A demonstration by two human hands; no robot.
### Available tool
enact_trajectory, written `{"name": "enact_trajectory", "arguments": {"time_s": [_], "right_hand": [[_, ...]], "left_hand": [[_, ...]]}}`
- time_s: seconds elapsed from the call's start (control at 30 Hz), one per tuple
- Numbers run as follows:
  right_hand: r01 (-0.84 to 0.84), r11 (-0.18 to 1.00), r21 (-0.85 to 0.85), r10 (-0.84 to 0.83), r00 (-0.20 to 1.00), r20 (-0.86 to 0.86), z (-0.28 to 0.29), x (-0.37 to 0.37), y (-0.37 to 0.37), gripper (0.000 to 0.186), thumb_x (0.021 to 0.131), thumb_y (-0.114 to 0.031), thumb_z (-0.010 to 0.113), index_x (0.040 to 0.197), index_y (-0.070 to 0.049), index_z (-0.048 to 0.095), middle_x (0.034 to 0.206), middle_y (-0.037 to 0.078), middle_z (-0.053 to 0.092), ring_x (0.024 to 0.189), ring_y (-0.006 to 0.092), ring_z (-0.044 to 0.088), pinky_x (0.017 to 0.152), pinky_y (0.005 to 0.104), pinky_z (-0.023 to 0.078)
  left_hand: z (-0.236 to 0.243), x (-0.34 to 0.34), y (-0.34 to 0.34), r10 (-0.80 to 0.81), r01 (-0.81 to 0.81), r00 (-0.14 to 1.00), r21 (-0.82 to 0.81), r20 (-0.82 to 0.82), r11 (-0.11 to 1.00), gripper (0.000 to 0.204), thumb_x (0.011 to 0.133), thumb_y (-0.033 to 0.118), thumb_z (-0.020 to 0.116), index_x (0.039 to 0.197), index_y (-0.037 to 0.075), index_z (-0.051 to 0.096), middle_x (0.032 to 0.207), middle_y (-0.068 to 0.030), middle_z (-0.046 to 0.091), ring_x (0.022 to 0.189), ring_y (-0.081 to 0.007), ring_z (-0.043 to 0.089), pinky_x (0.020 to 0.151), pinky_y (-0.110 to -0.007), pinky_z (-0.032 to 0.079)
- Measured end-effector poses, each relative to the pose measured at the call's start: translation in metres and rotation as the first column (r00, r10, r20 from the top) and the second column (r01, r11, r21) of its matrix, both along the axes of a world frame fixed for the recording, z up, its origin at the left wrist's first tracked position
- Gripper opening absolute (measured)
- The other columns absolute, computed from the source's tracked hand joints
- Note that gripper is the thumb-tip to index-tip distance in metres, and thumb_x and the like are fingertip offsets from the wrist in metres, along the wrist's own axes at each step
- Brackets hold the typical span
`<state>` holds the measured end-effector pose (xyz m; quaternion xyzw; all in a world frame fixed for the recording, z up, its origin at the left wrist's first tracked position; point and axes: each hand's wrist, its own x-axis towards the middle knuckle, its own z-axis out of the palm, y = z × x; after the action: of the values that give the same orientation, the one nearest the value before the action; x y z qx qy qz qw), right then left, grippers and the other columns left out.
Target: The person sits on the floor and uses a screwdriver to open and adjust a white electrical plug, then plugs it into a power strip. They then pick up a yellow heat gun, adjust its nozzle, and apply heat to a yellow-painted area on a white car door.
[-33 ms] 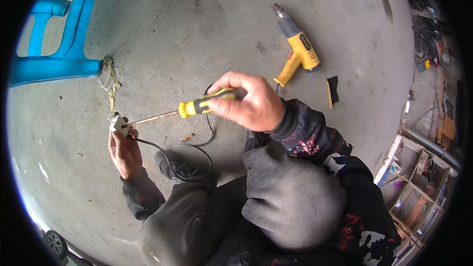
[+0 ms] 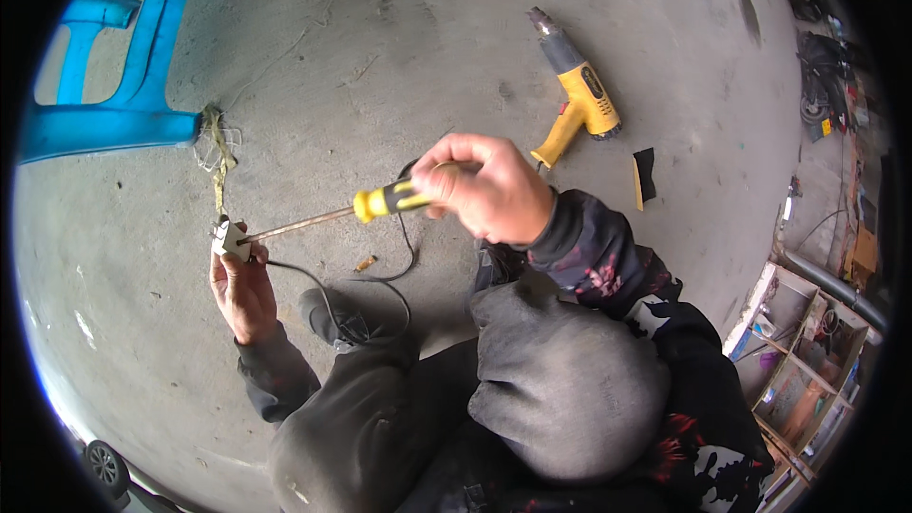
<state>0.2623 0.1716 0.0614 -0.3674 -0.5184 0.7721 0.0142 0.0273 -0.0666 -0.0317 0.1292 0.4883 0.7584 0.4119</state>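
Note:
My left hand (image 2: 244,299) pinches a small white block, which looks like an electrical plug (image 2: 229,240), between thumb and fingers. A black cord (image 2: 313,272) runs from that side across the floor. My right hand (image 2: 489,190) is wrapped round the yellow and black handle of a screwdriver (image 2: 380,199). Its long shaft slants down to the left, and the tip meets the face of the white plug; whether it sits in a screw is too small to tell. The end of the handle is hidden in my right palm.
A yellow heat gun (image 2: 591,104) lies on the concrete floor beyond my right hand, near a small black piece (image 2: 644,177). A blue plastic stool (image 2: 109,131) is at far left, with tangled string (image 2: 220,157) beside it. A divided wooden box (image 2: 793,370) stands at right.
My right hand and the screwdriver handle have shifted slightly right, with the grip turned a little. The tip stays at the white plug, and my left hand is almost still.

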Motion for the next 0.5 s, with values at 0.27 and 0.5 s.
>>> {"name": "enact_trajectory", "arguments": {"time_s": [0.27, 0.5], "right_hand": [[-0.076, 0.48, 0.874, 0.365, 0.923, -0.12, 0.003, -0.01, -0.011, 0.035, 0.071, -0.004, 0.077, 0.103, -0.002, 0.062, 0.086, 0.012, 0.063, 0.068, 0.018, 0.064, 0.058, 0.0268, 0.051], [-0.195, 0.581, 0.79, 0.355, 0.934, -0.031, 0.023, 0.0, -0.005, 0.034, 0.075, -0.005, 0.075, 0.106, 0.001, 0.062, 0.087, 0.009, 0.065, 0.073, 0.0137, 0.063, 0.065, 0.0244, 0.051]], "left_hand": [[0.006, -0.01, -0.003, -0.002, 0.025, 0.991, -0.164, 0.134, 0.986, 0.039, 0.094, 0.021, 0.055, 0.126, -0.002, 0.049, 0.114, -0.01, 0.058, 0.088, -0.0144, 0.053, 0.076, -0.031, 0.045], [0.008, -0.008, -0.007, -0.175, 0.188, 0.954, -0.031, 0.242, 0.982, 0.042, 0.09, 0.029, 0.062, 0.122, 0.002, 0.054, 0.11, -0.0112, 0.061, 0.083, -0.0183, 0.057, 0.073, -0.03, 0.047]]}}
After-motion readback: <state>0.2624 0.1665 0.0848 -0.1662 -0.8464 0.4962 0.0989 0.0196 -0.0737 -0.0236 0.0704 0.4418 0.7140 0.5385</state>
